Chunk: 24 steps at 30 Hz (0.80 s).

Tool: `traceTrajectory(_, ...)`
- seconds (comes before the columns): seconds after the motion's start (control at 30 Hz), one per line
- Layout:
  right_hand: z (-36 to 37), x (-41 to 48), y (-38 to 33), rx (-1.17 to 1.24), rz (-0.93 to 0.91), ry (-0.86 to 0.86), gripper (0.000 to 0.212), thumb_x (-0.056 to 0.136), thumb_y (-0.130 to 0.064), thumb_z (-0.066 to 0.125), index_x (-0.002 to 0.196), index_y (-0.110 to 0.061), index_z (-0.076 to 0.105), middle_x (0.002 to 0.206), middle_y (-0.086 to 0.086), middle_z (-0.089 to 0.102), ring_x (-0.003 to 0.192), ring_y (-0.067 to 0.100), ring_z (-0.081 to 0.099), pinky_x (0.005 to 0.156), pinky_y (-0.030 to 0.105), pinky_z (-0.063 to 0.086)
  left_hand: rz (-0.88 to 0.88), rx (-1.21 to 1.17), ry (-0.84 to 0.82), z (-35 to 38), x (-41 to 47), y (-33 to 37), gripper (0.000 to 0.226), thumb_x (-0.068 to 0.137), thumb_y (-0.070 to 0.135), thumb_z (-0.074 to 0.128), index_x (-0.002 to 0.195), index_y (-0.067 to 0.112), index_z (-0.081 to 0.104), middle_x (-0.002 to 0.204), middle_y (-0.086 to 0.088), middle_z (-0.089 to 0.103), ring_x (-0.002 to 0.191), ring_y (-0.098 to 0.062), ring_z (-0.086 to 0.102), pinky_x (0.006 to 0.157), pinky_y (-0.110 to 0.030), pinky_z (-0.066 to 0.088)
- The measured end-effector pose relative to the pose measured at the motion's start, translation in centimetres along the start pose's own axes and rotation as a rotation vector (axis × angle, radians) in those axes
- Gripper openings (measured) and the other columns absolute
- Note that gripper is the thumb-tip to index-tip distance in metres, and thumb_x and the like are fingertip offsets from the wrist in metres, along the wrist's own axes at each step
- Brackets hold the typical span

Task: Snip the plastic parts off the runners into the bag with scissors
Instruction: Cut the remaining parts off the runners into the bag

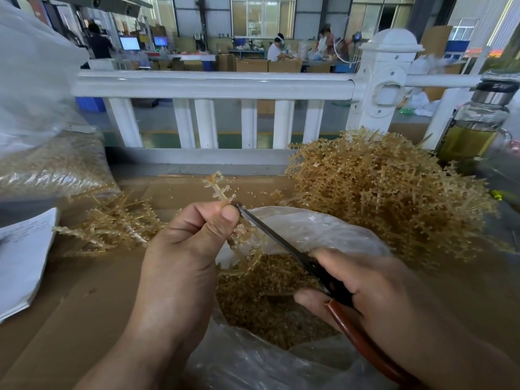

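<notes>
My left hand (185,249) pinches a tan plastic runner (218,185) between thumb and fingers; its top sticks up above the thumb and the rest curves down over the bag. My right hand (363,288) grips scissors (270,235) with brown handles, and the dark blades point up-left with their tip at the runner beside my left thumb. Below both hands lies an open clear plastic bag (323,229) holding several small tan cut parts (267,299).
A big heap of uncut runners (388,192) lies at the right, a smaller pile (112,229) at the left. A filled clear bag (53,164) stands far left, papers (19,257) below it. A bottle (475,125) stands at the right, a white railing (213,85) behind the cardboard-covered table.
</notes>
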State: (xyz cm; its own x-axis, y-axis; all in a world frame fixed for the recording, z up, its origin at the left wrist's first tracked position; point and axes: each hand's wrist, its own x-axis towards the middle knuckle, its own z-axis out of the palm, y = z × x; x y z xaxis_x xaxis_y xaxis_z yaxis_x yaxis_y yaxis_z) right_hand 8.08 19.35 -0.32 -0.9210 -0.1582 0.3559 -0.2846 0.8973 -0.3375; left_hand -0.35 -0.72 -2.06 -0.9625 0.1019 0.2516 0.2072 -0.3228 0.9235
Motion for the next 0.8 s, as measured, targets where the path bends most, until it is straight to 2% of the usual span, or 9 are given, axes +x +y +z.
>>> traceTrajectory(0.13, 0.02, -0.01, -0.05, -0.006, 0.000, 0.004, 0.045, 0.089, -0.072, 0.039, 0.087, -0.032, 0.058, 0.057, -0.018, 0.043, 0.054, -0.001, 0.049, 0.050, 0.014, 0.027, -0.003, -0.006, -0.003, 0.00, 0.01, 0.01, 0.020, 0.081, 0.039, 0.074, 0.080, 0.019, 0.073, 0.088, -0.005, 0.074, 0.087, -0.018, 0.069, 0.087, -0.037, 0.047)
traceTrajectory(0.2, 0.01, -0.02, -0.07, 0.007, -0.008, 0.004, 0.043, 0.090, -0.071, 0.040, 0.088, -0.032, 0.058, 0.056, -0.017, 0.043, 0.053, 0.001, 0.049, 0.047, 0.016, 0.032, 0.003, -0.004, 0.001, 0.01, 0.04, -0.02, 0.019, 0.081, 0.038, 0.074, 0.080, 0.020, 0.073, 0.088, -0.005, 0.074, 0.087, -0.018, 0.068, 0.087, -0.036, 0.047)
traceTrajectory(0.3, -0.12, -0.04, -0.06, 0.004, -0.001, -0.012, 0.047, 0.089, -0.074, 0.037, 0.091, -0.032, 0.058, 0.059, -0.017, 0.045, 0.058, 0.002, 0.052, 0.050, 0.016, 0.036, 0.006, -0.006, 0.000, -0.05, 0.04, 0.02, 0.022, 0.077, 0.042, 0.076, 0.080, 0.021, 0.074, 0.089, -0.004, 0.074, 0.089, -0.018, 0.069, 0.088, -0.036, 0.047)
traceTrajectory(0.4, -0.26, 0.01, -0.17, 0.001, 0.005, -0.022, 0.049, 0.085, -0.080, 0.033, 0.098, -0.038, 0.054, 0.066, -0.024, 0.049, 0.067, -0.005, 0.053, 0.054, 0.011, 0.029, 0.009, -0.008, -0.021, -0.12, 0.03, 0.22, 0.023, 0.076, 0.045, 0.077, 0.079, 0.022, 0.075, 0.086, 0.000, 0.075, 0.086, -0.016, 0.070, 0.084, -0.035, 0.047)
traceTrajectory(0.47, -0.25, 0.06, -0.34, -0.021, -0.010, -0.013, 0.045, 0.086, -0.081, 0.032, 0.099, -0.042, 0.050, 0.067, -0.028, 0.046, 0.067, -0.011, 0.051, 0.055, 0.009, 0.026, 0.013, -0.006, -0.032, -0.21, 0.06, 0.29, 0.025, 0.078, 0.046, 0.081, 0.079, 0.022, 0.075, 0.087, 0.000, 0.074, 0.089, -0.017, 0.070, 0.088, -0.038, 0.046)
traceTrajectory(0.57, -0.24, 0.09, -0.42, 0.017, -0.021, -0.008, 0.040, 0.087, -0.079, 0.037, 0.095, -0.041, 0.049, 0.068, -0.026, 0.048, 0.065, -0.010, 0.051, 0.052, 0.010, 0.033, 0.026, -0.005, -0.051, -0.30, 0.07, 0.28, 0.029, 0.076, 0.047, 0.079, 0.078, 0.019, 0.073, 0.088, -0.002, 0.073, 0.091, -0.019, 0.069, 0.090, -0.041, 0.045)
traceTrajectory(0.7, -0.41, 0.15, -0.42, 0.030, -0.036, 0.006, 0.041, 0.088, -0.077, 0.040, 0.104, -0.041, 0.052, 0.068, -0.025, 0.050, 0.064, -0.007, 0.053, 0.054, 0.009, 0.037, 0.068, -0.003, -0.081, -0.01, -0.03, 0.23, 0.024, 0.077, 0.045, 0.076, 0.077, 0.022, 0.073, 0.082, 0.003, 0.071, 0.084, -0.012, 0.067, 0.085, -0.034, 0.045)
traceTrajectory(0.8, -0.55, 0.11, -0.41, 0.021, -0.036, 0.000, 0.047, 0.087, -0.078, 0.037, 0.104, -0.039, 0.054, 0.071, -0.023, 0.055, 0.065, -0.004, 0.056, 0.055, 0.014, 0.042, 0.099, -0.010, -0.095, 0.24, -0.05, -0.03, 0.022, 0.080, 0.043, 0.075, 0.078, 0.021, 0.073, 0.080, 0.004, 0.070, 0.081, -0.011, 0.066, 0.080, -0.023, 0.051)
